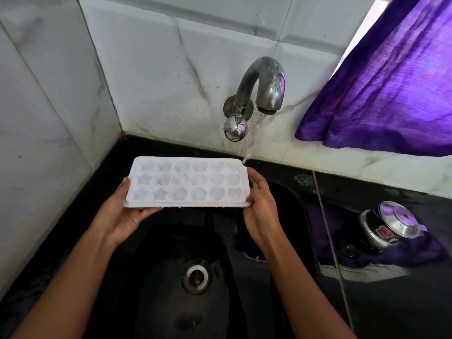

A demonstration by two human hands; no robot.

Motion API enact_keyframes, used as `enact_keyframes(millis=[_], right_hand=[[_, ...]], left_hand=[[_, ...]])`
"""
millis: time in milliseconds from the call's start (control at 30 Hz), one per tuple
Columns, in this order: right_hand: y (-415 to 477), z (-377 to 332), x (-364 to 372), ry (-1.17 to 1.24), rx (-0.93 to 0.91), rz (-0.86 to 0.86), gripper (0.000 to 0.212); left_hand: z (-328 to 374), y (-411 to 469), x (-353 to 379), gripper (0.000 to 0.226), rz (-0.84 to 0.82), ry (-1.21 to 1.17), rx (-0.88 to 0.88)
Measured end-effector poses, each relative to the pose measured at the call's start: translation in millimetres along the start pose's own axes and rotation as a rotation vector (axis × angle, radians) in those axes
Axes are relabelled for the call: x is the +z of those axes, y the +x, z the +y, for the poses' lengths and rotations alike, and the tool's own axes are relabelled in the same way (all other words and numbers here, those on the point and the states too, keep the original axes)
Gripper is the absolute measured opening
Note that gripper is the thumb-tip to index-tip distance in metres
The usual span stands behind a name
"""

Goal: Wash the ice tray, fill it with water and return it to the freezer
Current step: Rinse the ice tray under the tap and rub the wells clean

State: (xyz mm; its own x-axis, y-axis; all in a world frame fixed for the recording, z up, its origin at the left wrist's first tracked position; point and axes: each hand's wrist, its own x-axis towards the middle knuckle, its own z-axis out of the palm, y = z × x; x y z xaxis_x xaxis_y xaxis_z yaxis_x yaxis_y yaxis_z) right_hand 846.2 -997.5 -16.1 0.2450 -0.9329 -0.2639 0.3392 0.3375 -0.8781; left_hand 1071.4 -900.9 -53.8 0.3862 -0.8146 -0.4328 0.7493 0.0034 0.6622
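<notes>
Over black sink (156, 302), between both hands: white ice tray (187, 182), roughly level, moulds up. Left hand (122, 216) grips left short edge, thumb on rim, fingers underneath. Right hand (263, 211) curls round right short edge. Tap (264, 84) above right hand; water stream (254, 135) hits tray's far right corner, just beyond right hand. Moulds possibly wet, hard to tell. Metal pot (386, 228) on bench (391, 302), right of right hand.

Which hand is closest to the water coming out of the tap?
The right hand: it holds the ice tray at the end beside the stream; the left hand holds the opposite end.
</notes>
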Motion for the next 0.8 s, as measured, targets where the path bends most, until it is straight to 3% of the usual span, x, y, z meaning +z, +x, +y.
enact_keyframes(millis=[300,600,700,800], right_hand=[[-8.6,5.5,-16.2,-0.030,-0.007,0.041,0.050],[-15.2,-10.8,-67.6,-0.276,-0.022,0.144,0.047],[-7.6,-23.7,-78.5,-0.472,-0.085,0.219,0.050],[8.0,-45.7,-71.4,-0.713,-0.256,0.154,0.052]], left_hand=[[-7.1,-7.3,8.5,0.046,-0.035,0.021,-0.036],[-47.9,-6.5,49.4,0.043,-0.037,0.024,-0.068],[-62.2,-7.8,59.1,0.042,-0.050,0.032,-0.092],[-70.8,-11.2,65.6,0.039,-0.061,0.044,-0.110]])
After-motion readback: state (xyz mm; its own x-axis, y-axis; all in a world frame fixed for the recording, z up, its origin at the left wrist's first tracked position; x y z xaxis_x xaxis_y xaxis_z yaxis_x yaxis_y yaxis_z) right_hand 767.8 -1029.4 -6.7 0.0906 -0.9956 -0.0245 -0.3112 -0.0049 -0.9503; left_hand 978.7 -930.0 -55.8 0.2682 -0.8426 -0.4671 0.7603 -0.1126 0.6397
